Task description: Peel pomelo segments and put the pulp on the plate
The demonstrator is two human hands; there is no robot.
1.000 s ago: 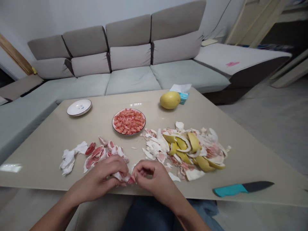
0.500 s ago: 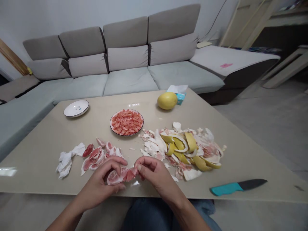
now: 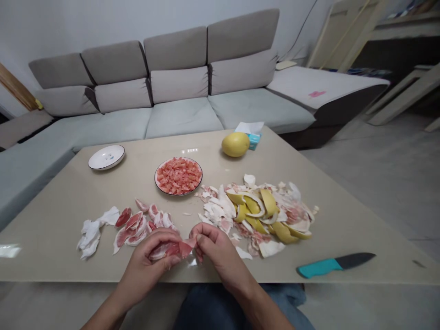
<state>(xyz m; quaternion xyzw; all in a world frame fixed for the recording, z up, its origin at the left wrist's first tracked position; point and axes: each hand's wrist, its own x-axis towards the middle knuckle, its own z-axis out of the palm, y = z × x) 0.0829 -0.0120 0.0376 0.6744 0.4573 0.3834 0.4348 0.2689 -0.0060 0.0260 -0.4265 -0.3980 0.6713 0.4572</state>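
Head view: curling the left hand (image 3: 146, 256) around a pink fruit segment (image 3: 172, 250) over the table's (image 3: 343, 220) six o'clock side, pinching its three o'clock end with the right hand (image 3: 216, 247). Probably risking torn flesh or dripping juice if tugging too hard; possibly dropping bits towards the peelings (image 3: 270, 201) at two o'clock if losing the pinch; perhaps nudging the knife (image 3: 337, 264) at three o'clock if swinging the right forearm (image 3: 264, 298) wide. Facing, at twelve o'clock, a dark-rimmed plate (image 3: 157, 179) holding heaped pink flesh pieces (image 3: 178, 175); near eleven, a second plate (image 3: 103, 158) showing small blue markings (image 3: 109, 156); near one, partly behind a yellow pomelo (image 3: 235, 144), a blue pack (image 3: 254, 141) holding white tissue (image 3: 249, 127).
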